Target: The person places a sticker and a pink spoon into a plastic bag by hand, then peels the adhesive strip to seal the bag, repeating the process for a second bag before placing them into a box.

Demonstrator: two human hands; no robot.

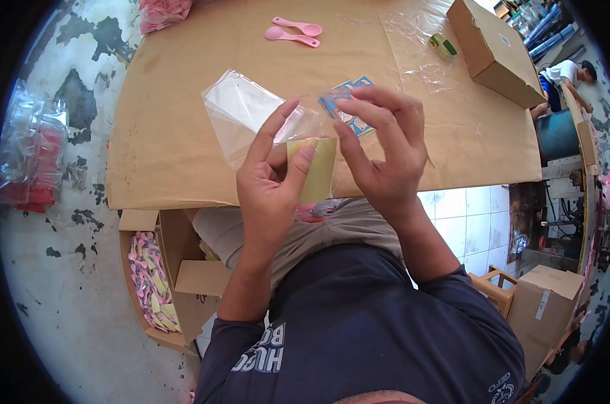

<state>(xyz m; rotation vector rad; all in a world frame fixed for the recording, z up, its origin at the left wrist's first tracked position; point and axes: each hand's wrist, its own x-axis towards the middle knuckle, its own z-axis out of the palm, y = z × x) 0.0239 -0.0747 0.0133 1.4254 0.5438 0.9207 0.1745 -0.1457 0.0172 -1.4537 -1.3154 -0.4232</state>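
Observation:
My left hand [274,172] grips a yellow card [316,168] in a clear plastic bag, its thumb on the card's face. Something pink shows at the card's lower end, partly out of clear view. My right hand [389,148] is raised just right of the card, thumb and index finger close together; whether anything thin is between them is too small to tell. Behind the hands lie a stack of clear plastic bags [241,101] and blue printed cards [362,126]. Two pink spoons [293,37] rest farther back on the table.
The brown-covered table [170,155] also bears a cardboard box [493,54], a small green-yellow packet [442,47] and thin clear strips. An open box of pink and yellow pieces [153,283] stands below left. At the far right is another person [566,73].

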